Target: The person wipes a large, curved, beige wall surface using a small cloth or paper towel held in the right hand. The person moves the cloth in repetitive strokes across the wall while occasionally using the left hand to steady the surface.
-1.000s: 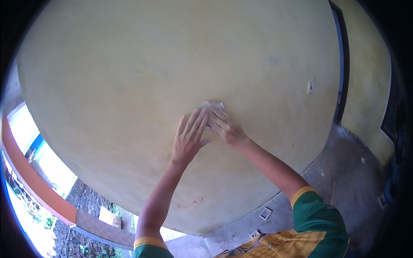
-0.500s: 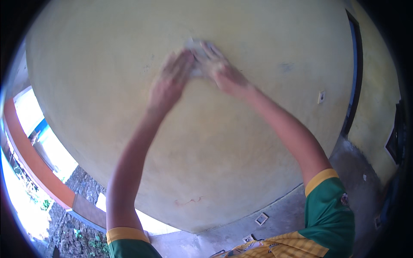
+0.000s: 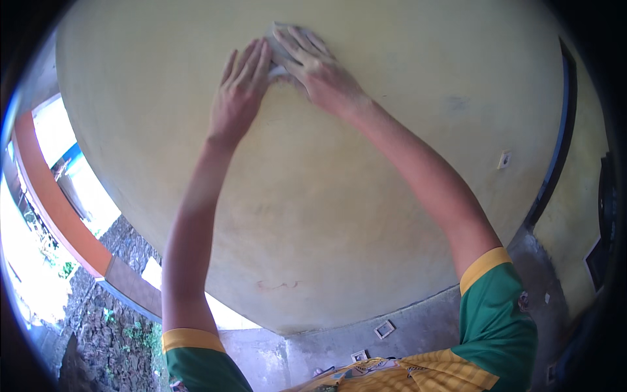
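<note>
Fingers lie straight and slightly spread on both hands, the nearer right hand covering most of the sheet against the wall, the left hand beside its left edge, its long axis too hidden to tell

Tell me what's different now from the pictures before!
Both hands, left and right, slid higher up the wall, taking the pale sheet along. The right hand still presses it. The reddish mark and small wall socket stayed put.
</note>
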